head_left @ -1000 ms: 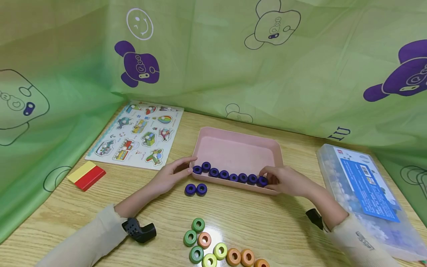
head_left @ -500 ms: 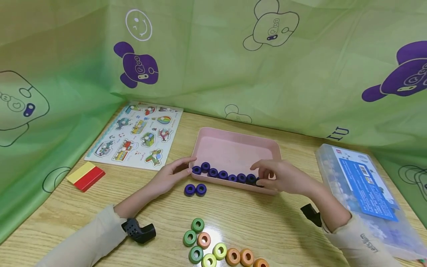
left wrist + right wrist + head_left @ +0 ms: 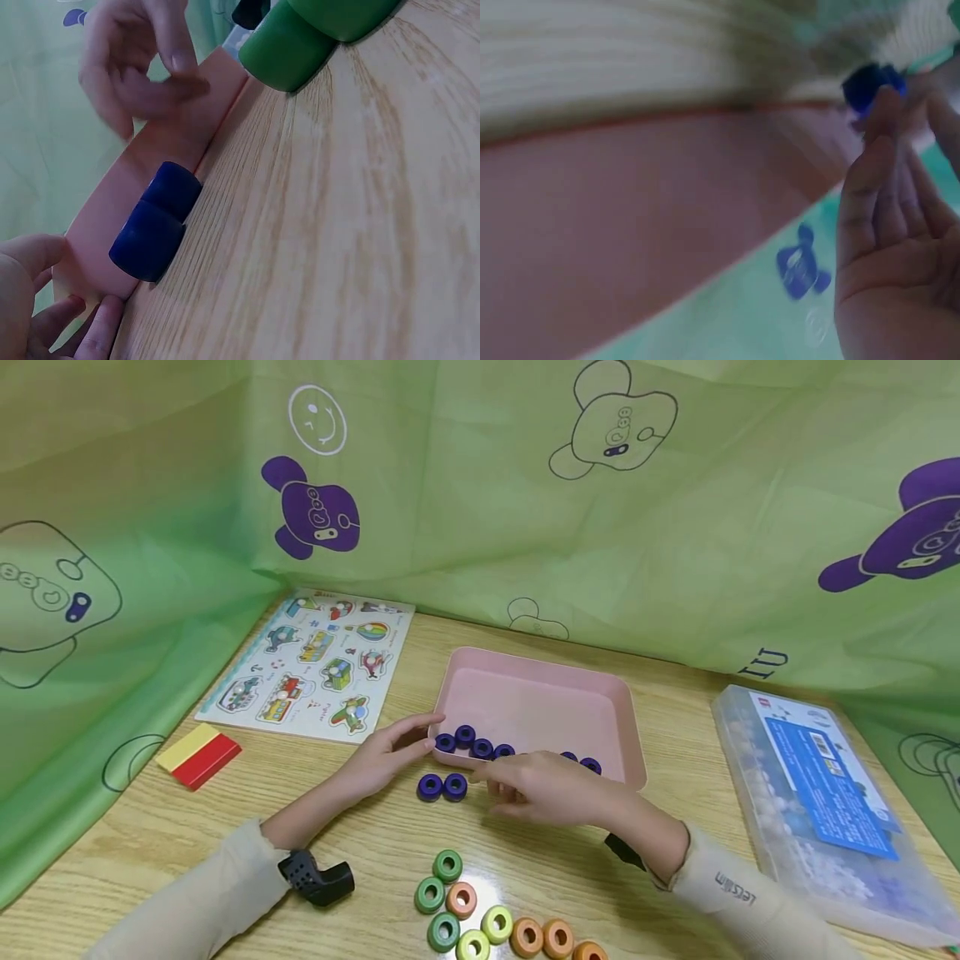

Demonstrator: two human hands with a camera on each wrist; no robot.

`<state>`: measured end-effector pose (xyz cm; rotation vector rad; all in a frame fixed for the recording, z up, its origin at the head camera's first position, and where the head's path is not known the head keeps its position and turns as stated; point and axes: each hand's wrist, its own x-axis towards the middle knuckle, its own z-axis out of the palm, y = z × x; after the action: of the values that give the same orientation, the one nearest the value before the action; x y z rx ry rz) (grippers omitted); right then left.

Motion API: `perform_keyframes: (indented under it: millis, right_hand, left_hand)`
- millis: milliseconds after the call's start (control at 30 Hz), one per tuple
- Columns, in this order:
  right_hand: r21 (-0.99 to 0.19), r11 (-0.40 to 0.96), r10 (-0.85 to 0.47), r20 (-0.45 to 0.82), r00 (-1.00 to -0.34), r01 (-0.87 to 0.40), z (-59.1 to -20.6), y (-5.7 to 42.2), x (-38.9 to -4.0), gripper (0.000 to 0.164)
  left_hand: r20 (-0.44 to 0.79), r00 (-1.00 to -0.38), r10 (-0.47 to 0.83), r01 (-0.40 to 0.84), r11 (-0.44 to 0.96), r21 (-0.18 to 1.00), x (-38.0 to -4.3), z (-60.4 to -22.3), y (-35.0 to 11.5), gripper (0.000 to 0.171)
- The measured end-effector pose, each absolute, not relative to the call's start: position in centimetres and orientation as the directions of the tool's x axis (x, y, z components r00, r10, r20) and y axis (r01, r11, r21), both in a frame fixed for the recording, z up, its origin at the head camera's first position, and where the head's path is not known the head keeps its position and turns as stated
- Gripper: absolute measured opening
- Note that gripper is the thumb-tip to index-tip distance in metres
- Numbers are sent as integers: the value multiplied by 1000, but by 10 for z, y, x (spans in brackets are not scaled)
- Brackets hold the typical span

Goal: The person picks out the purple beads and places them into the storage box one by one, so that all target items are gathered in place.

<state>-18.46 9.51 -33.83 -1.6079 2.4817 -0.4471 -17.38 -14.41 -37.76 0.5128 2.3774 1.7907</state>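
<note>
My left hand (image 3: 384,757) grips the near left corner of a shallow pink tray (image 3: 536,697), with thumb and fingers at its wall. Inside, dark blue ring beads (image 3: 482,748) line the front wall, some of them hidden behind my right hand (image 3: 551,787). That hand reaches leftward over the tray's front edge, its fingers loosely bent and holding nothing. Just left of its fingertips, two blue ring beads (image 3: 454,787) stand side by side on the table in front of the tray. The left wrist view shows this same blue pair (image 3: 148,240) close beside the tray's outer wall.
Green ring beads (image 3: 430,895), yellow ones (image 3: 497,924) and orange ones (image 3: 527,937) lie near the front of the table. A picture puzzle board (image 3: 307,664) and a red-yellow block (image 3: 198,757) are at left. A clear plastic case (image 3: 817,810) lies at right.
My right hand has left the bead at the tray's right front corner and swept left toward the two beads outside. The left hand stays at the tray's corner.
</note>
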Motion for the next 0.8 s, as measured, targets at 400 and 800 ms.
perform_keyframes:
  millis: [400,800]
  right_hand:
    - [-100,394,-919,-18,-394,-914,-353,67,-183,54]
    - [-395,368,-927,-82,-367,-842,-354,92,-169,28]
  left_hand:
    - [105,-937,334,193,241,951,-174,-378,-144,37]
    - [118,-937,329,207,251,945,-173,-378,-144,36]
